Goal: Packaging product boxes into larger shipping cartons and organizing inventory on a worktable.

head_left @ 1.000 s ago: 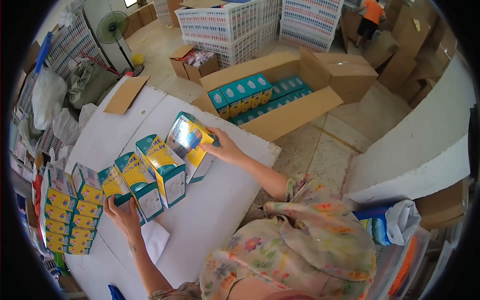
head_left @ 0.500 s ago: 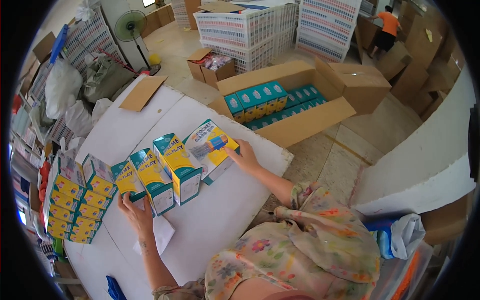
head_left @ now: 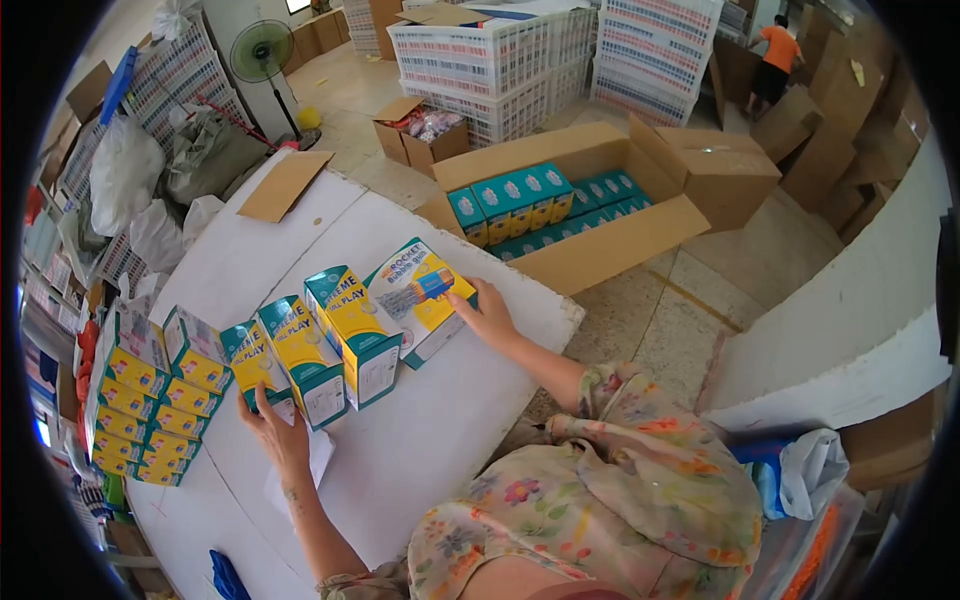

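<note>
Several teal-and-yellow toy boxes stand in a row on the white table [head_left: 420, 470]. My left hand [head_left: 278, 432] is closed at the lower end of the leftmost box [head_left: 252, 352], with a finger on its yellow face. At the row's other end, my right hand [head_left: 487, 312] grips the edge of a wider box [head_left: 428, 300] picturing a bubble gun, thumb on the front. Between them are two tilted boxes, one [head_left: 300, 345] near the left and a taller one [head_left: 352, 325]. A white sheet [head_left: 318, 458] lies partly under my left hand.
Stacked yellow-and-teal boxes [head_left: 150, 400] stand at the table's left. Beyond its far right edge, an open carton [head_left: 600, 250] holds more boxes. A cardboard piece [head_left: 284, 187] lies at the far edge. A fan [head_left: 262, 52], white crates [head_left: 480, 60] and a person in orange [head_left: 778, 48] are behind.
My left hand has shifted slightly, and a finger now lies higher on the leftmost box's yellow face. That box and its neighbours have moved a little. My right hand keeps its grip.
</note>
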The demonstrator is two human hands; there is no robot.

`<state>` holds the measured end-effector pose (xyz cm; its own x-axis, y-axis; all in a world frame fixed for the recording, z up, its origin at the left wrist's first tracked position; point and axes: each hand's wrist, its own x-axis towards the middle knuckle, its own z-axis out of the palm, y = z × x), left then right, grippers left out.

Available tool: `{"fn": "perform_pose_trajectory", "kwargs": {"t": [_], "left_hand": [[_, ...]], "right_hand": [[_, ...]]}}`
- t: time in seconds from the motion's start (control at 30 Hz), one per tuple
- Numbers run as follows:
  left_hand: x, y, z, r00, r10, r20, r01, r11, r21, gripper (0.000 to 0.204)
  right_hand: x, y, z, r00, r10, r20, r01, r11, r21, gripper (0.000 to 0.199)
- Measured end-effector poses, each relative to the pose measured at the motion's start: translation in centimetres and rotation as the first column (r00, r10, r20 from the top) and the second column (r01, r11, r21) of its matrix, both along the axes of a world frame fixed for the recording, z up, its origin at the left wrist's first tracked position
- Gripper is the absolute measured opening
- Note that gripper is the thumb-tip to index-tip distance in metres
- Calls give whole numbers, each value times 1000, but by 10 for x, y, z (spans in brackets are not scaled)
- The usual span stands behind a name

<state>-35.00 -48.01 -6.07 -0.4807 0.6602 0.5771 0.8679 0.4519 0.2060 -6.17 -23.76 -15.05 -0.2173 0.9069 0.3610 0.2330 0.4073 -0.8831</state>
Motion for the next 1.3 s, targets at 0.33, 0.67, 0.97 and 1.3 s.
{"fn": "perform_pose_trajectory", "kwargs": {"t": [0.33, 0.67, 0.97, 1.3], "left_hand": [[0, 0, -14, 997, 70, -36, -71, 997, -18, 88], [3, 4, -15, 997, 81, -3, -81, 997, 9, 86], [-2, -1, -18, 997, 68, 21, -69, 997, 35, 86], [1, 0, -18, 997, 73, 16, -74, 996, 57, 84]], "right_hand": [[1, -2, 2, 1000, 13, 1, -13, 1000, -19, 54], [2, -2, 7, 1000, 8, -7, -8, 1000, 10, 54], [1, -3, 4, 1000, 8, 17, -8, 1000, 28, 53], [2, -5, 7, 1000, 8, 17, -8, 1000, 6, 55]]}}
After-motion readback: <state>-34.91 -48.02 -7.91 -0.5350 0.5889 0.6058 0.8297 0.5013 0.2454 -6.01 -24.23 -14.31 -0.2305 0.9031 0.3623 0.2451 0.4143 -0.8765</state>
